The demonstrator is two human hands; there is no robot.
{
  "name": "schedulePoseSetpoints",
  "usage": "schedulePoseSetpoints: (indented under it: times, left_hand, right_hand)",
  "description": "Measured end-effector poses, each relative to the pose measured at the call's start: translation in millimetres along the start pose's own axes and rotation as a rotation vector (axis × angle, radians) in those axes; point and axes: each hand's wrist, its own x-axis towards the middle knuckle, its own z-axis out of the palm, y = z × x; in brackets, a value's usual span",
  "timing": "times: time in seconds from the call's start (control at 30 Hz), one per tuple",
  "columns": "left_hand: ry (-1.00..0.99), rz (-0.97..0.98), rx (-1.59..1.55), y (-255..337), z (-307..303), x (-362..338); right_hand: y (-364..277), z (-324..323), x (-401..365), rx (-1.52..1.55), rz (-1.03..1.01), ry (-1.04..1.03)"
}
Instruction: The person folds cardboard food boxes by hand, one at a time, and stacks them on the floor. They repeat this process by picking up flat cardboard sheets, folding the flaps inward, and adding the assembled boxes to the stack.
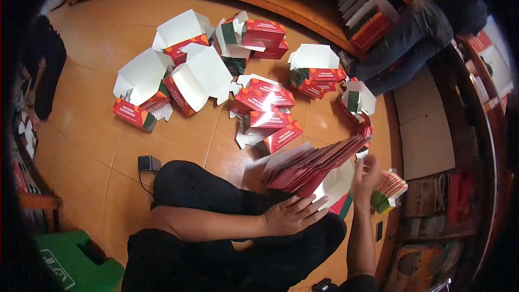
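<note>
I sit on the floor with my knee raised. My left hand (294,213) lies flat, fingers spread, on the lower edge of a flat red and white box blank (334,188). A fanned stack of flat red box blanks (313,163) rests just above it. My right hand (365,176) hovers at the right end of that stack, blurred, fingers partly apart; whether it grips anything is unclear. A smaller fan of folded blanks (389,189) lies just to its right.
Several folded red and white boxes (265,119) are scattered over the tan tiled floor (97,146). Another person (416,32) sits at the top right by a curved wooden shelf (270,0). A black adapter (147,163) and a green stool (75,265) are at left.
</note>
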Motion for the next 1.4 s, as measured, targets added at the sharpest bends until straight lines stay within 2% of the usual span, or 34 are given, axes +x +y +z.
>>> schedulePoseSetpoints:
  times: [0.03,0.07,0.1,0.17,0.2,0.27,0.3,0.37,0.4,0.47,0.57,0.6,0.67,0.8,0.9,0.97,1.0,1.07,1.17,1.3,1.37,1.4]
  left_hand:
    - [-0.117,-0.008,0.069,-2.5,1.1,0.1]
    - [-0.111,-0.022,0.068,-6.0,3.9,-1.2]
    - [-0.156,0.016,0.09,-10.3,8.5,-3.7]
    - [-0.207,0.045,0.033,-11.9,12.8,-10.3]
    - [-0.204,0.047,0.022,-9.0,14.7,-13.0]
    - [-0.141,0.018,0.079,-5.0,19.0,-14.6]
    - [-0.133,0.018,0.07,-2.8,25.0,-17.5]
    - [0.006,-0.01,0.147,-2.7,34.3,-19.1]
    - [0.014,-0.017,0.143,-2.0,37.2,-21.9]
    - [-0.172,0.04,0.092,-3.5,26.9,-21.7]
    - [-0.236,0.091,0.038,-6.0,23.8,-23.3]
    - [-0.237,0.091,0.029,-5.2,23.8,-23.6]
    - [-0.201,0.085,0.037,-5.0,24.0,-23.4]
    - [-0.226,0.07,0.016,-10.2,18.4,-19.1]
    - [-0.192,0.054,-0.033,-9.4,19.4,-20.3]
    - [-0.157,0.03,-0.129,-9.3,16.3,-20.2]
    - [-0.159,0.03,-0.135,-9.8,16.4,-20.8]
    - [-0.175,0.038,-0.107,-10.6,16.9,-22.2]
    - [-0.144,-0.017,-0.195,-9.1,20.3,-23.7]
    - [-0.122,0.001,-0.109,-11.2,20.0,-22.4]
    - [-0.153,0.066,-0.013,-12.9,18.0,-20.5]
    - [-0.153,0.063,-0.016,-13.8,16.6,-19.5]
  right_hand:
    - [-10.0,-4.3,-3.3,0.085,-0.161,0.182]
    - [-24.2,-9.1,-5.6,0.173,-0.319,0.364]
    - [-43.5,-16.1,-6.2,0.168,-0.323,0.354]
    - [-82.8,-31.7,-8.0,-0.125,-0.689,0.282]
    - [-87.9,-38.7,-9.3,-0.136,-0.684,0.281]
    - [-94.0,-50.5,-9.3,-0.382,-0.835,0.011]
    - [-97.1,-52.2,-11.1,-0.413,-0.854,-0.031]
    - [-93.5,-54.9,-13.3,-0.423,-0.857,-0.036]
    - [-89.3,-56.0,-14.6,-0.42,-0.858,-0.039]
    - [-84.8,-61.1,-16.0,-0.386,-0.833,-0.019]
    - [-94.1,-68.6,-12.1,-0.263,-0.846,-0.154]
    - [-100.0,-69.9,-8.5,-0.268,-0.84,-0.158]
    - [-113.8,-73.9,-1.6,-0.322,-0.821,-0.409]
    - [-113.5,-76.8,5.9,-0.362,-0.834,-0.492]
    - [-122.8,-79.5,6.9,-0.402,-0.784,-0.526]
    - [-141.1,-74.3,5.6,-0.357,-0.527,-0.587]
    - [-144.3,-72.7,7.8,-0.358,-0.521,-0.59]
    - [-148.0,-69.5,11.9,-0.508,-0.599,-0.641]
    - [-139.0,-66.6,15.7,-0.567,-0.667,-0.685]
    - [-147.9,-61.8,13.0,-0.491,-0.523,-0.636]
    - [-145.3,-60.8,15.6,-0.524,-0.66,-0.62]
    - [-144.5,-62.1,15.5,-0.526,-0.659,-0.624]
